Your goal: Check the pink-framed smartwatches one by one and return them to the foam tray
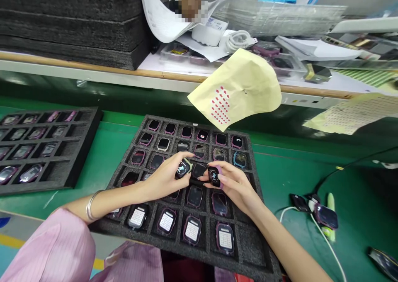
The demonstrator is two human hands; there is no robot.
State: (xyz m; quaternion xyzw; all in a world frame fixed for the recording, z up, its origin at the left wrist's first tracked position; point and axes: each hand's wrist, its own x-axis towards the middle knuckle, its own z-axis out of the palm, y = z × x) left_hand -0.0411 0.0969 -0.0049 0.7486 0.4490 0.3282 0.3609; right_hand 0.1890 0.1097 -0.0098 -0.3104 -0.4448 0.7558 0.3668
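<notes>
A black foam tray (253, 249) lies in front of me, its square pockets filled in rows with smartwatch bodies. Over its middle, my left hand (169, 172) grips a smartwatch with a pale green case (183, 168), its lit screen partly covered by my fingers. Just to the right, my right hand (233, 180) holds a smartwatch with a purple case (214, 176) between thumb and fingers, screen lit. Watches in the nearest row, such as this purple-cased one (224, 237), show white keypad-like screens. Most screens farther back are dark.
A second foam tray (83, 149) of watches sits at left on the green table (120, 137). At right lie a watch (326, 215) and a white cable (326, 242). Yellow sticker paper (248, 81) hangs from the shelf (168, 75), below stacked black foam (77, 29).
</notes>
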